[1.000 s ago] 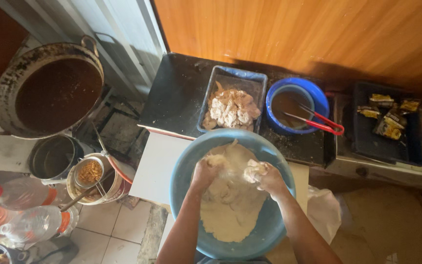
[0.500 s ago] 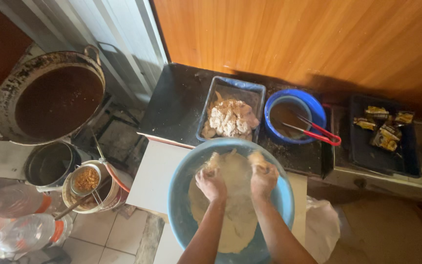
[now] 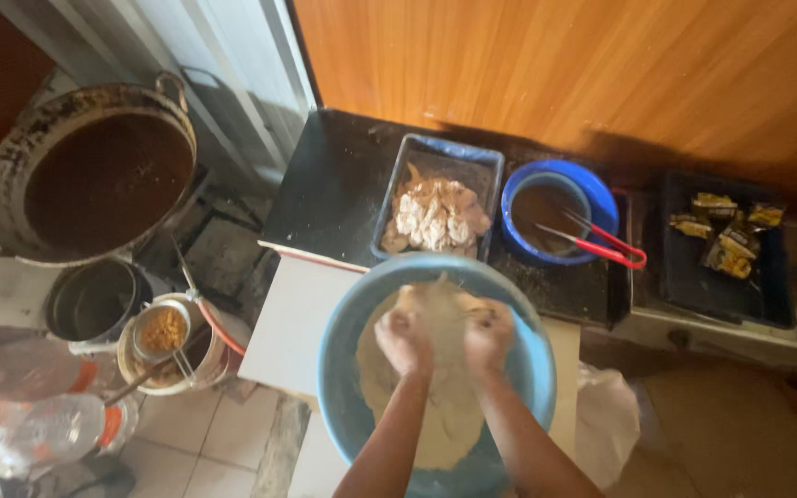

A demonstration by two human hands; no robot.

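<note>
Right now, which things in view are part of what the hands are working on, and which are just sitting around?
In hand:
left hand
right hand
pale flour mix
big blue basin

Lying about:
grey tray of coated pieces
blue bowl with red tongs
large wok
black tray of packets

Two hands, left hand (image 3: 402, 337) and right hand (image 3: 489, 336), in one light-blue basin (image 3: 343, 341). One tray of coated pieces (image 3: 435, 214), one blue bowl (image 3: 601, 198), one pair of red tongs (image 3: 601, 244), one big wok (image 3: 85, 175).
</note>
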